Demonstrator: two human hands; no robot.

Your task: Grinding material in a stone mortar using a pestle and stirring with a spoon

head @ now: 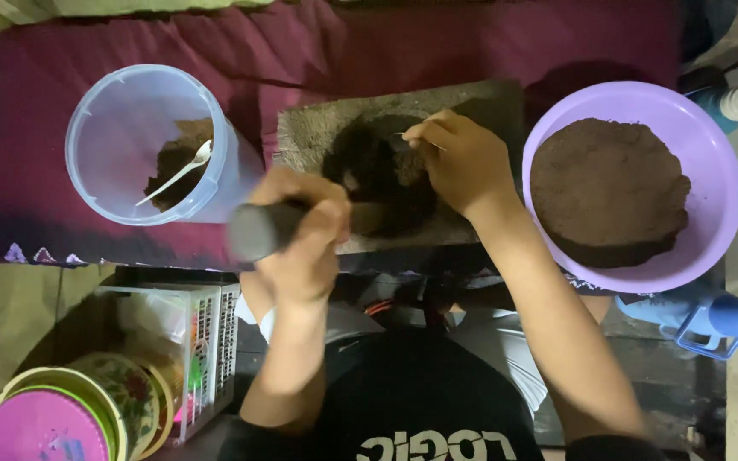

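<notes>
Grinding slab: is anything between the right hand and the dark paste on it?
Nothing visible. The right hand rests directly over the dark paste on the grinding slab, fingertips at its top edge. The left hand grips a dark roller at the slab's near left edge, beside the paste.

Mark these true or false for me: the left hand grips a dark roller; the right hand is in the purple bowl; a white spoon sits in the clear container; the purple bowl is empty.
1. The left hand grips a dark cylindrical roller. True.
2. The right hand is in the purple bowl. False: it rests on the dark paste on the grinding slab.
3. A white spoon sits in the clear container. True.
4. The purple bowl is empty. False: it holds a brown mound.
</notes>
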